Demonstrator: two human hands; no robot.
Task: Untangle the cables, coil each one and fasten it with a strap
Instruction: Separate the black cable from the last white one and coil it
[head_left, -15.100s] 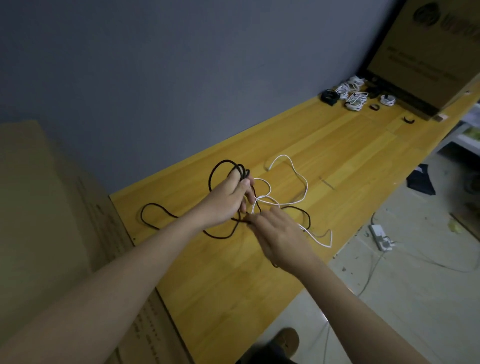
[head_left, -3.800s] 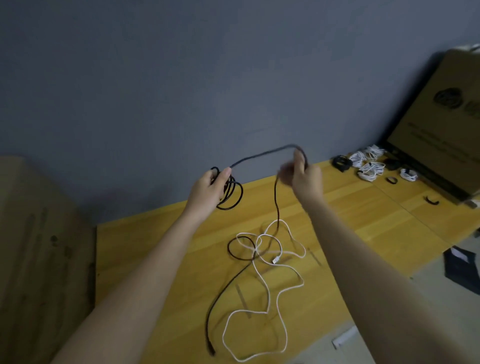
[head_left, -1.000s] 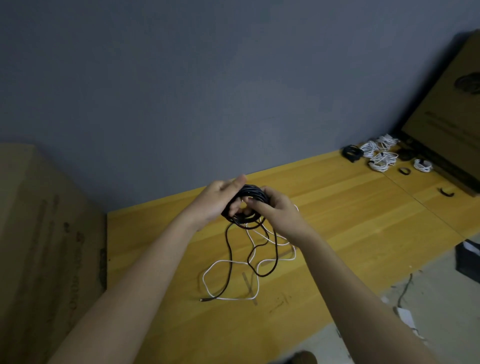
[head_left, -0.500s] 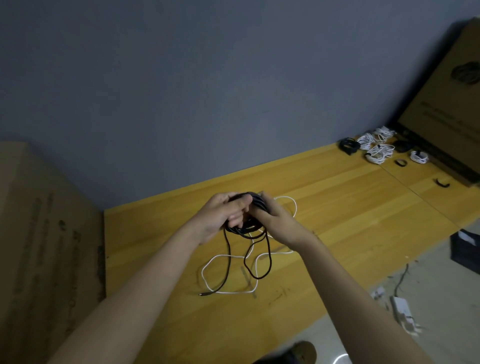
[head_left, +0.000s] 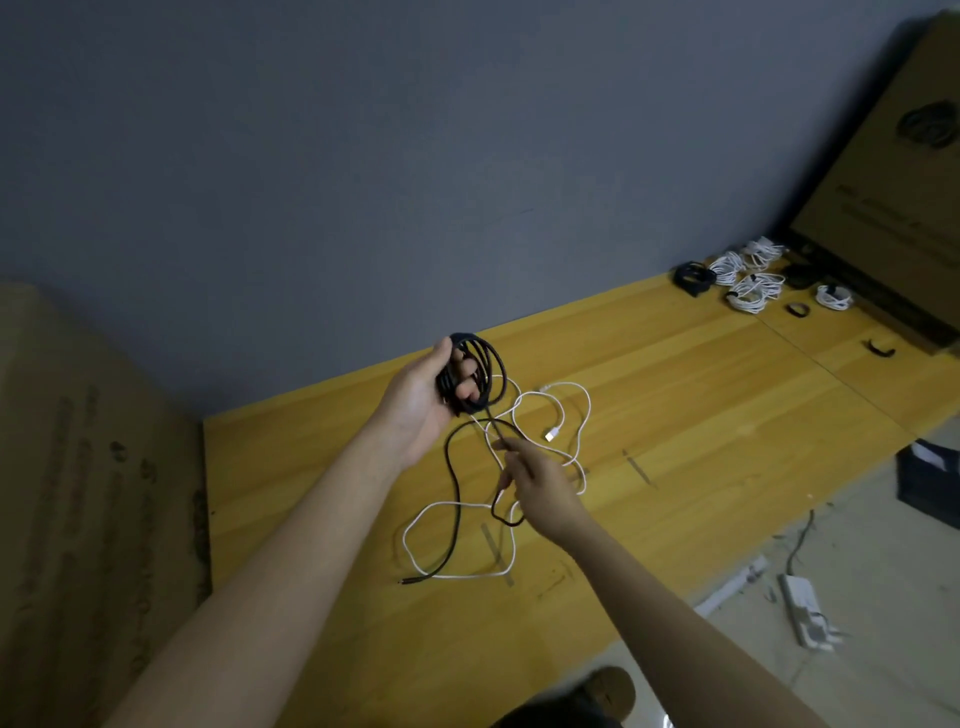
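Black cable (head_left: 480, 374), thin, partly coiled

We see a black cable (head_left: 480, 374) against a yellow-orange wooden table (head_left: 727, 415) with a plain grain of long boards. A white cable (head_left: 571, 405) lies looped on that same wood, its plug a pale silvery tone. Behind, we see a flat blue-grey wall (head_left: 363, 156). At the far end we make out white bundles (head_left: 753, 286) beside a black bundle (head_left: 693, 278) and small black straps (head_left: 797, 310). The cardboard box (head_left: 909, 182) is dull brown with dark printed marks, and so is the cardboard (head_left: 78, 467) at our left. The floor (head_left: 857, 597) is pale grey.
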